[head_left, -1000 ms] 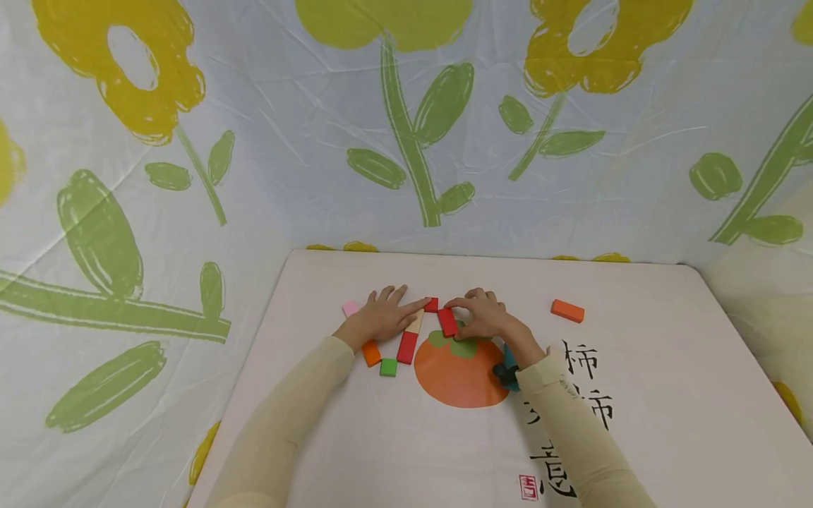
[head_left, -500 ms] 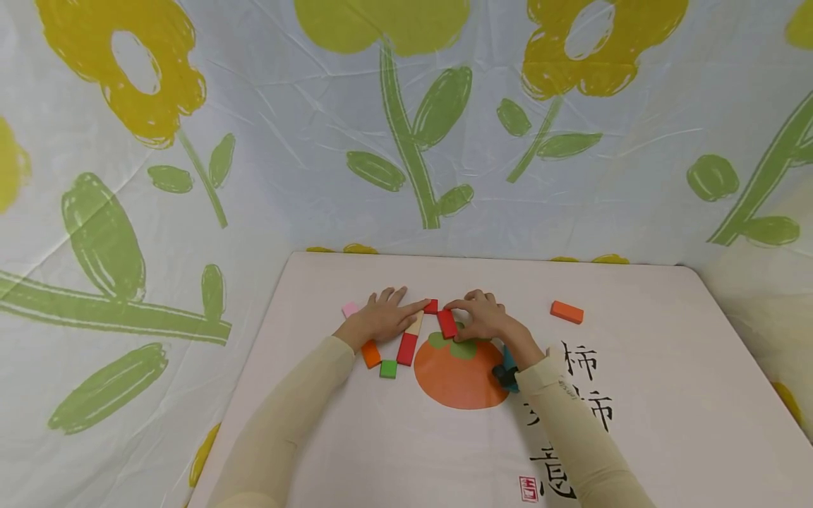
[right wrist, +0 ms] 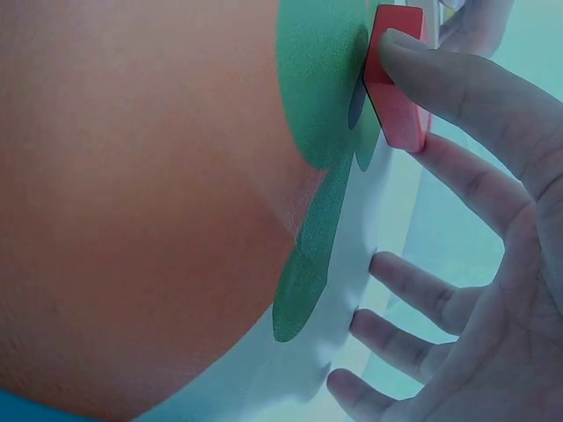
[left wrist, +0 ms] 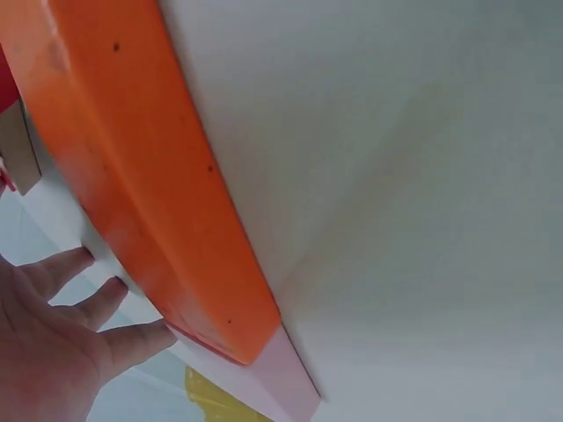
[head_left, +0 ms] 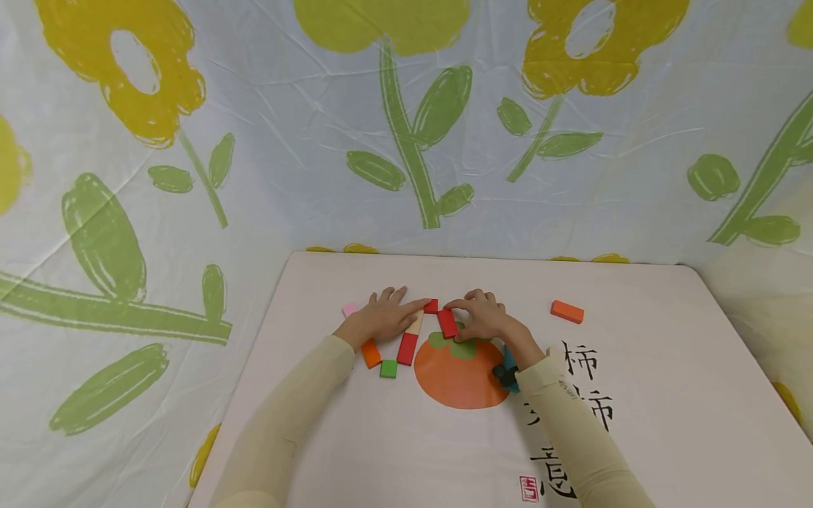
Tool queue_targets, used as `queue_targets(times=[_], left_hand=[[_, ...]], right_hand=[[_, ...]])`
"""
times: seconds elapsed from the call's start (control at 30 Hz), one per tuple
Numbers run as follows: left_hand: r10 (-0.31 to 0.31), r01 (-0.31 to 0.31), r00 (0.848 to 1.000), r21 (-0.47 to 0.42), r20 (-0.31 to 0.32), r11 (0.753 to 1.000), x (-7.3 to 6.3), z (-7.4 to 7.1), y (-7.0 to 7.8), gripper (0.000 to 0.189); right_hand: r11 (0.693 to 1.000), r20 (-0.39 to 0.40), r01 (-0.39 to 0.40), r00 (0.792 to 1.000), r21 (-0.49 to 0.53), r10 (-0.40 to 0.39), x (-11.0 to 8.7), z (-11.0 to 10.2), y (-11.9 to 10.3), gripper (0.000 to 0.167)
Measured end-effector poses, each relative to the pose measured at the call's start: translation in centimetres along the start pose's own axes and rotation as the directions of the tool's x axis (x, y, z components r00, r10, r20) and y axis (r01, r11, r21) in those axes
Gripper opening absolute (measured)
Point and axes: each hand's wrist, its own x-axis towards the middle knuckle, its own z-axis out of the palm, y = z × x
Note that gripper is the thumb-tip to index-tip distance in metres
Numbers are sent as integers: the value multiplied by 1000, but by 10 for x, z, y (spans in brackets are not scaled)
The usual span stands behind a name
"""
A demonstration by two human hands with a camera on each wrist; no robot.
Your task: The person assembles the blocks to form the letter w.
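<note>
Though in right hand (head_left: pixel 488 317), red block (head_left: pixel 447 324) visible.

"Where's the head camera looking?"
"Forward and down from above, behind the left hand (head_left: pixel 381 319) and right hand (head_left: pixel 486 317), far enough back to show the table (head_left: pixel 381 444)."
"The wrist ones?"
"Very close. The left has an orange block (left wrist: pixel 163 202) beside the left hand; the right faces the red block (right wrist: pixel 400 110) in the right hand. The head view shares both blocks."

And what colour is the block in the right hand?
The block in the right hand is red; it shows best in the right wrist view.
</note>
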Motion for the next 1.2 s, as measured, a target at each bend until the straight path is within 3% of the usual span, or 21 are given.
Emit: queue_targets(times=[0.33,0.47,0.67,0.8,1.0,1.2], left_hand=[[-6,6,1000,-31,-9,1000,-3,3,1,55],[15,-15,1000,4,-16,1000,-9,8,6,57],[118,-110,992,139,-47,984,-17,12,22,57],[166,-153,985,178,-56,972,-21,11,34,56],[186,-174,981,175,-52,969,-21,11,45,56],[183,-174,982,176,-35,969,-21,13,46,57]], right_hand=[[1000,-8,7,1000,14,-7,-4,-1,1,70],[999,-34,-3,999,45,5,-13,-4,2,73],[997,-140,36,990,70,-26,-40,-10,8,66],[994,-206,69,977,80,-51,-62,-11,14,62],[992,-271,74,962,101,-44,-95,-11,26,59],[992,-302,30,953,119,8,-123,-11,38,61]])
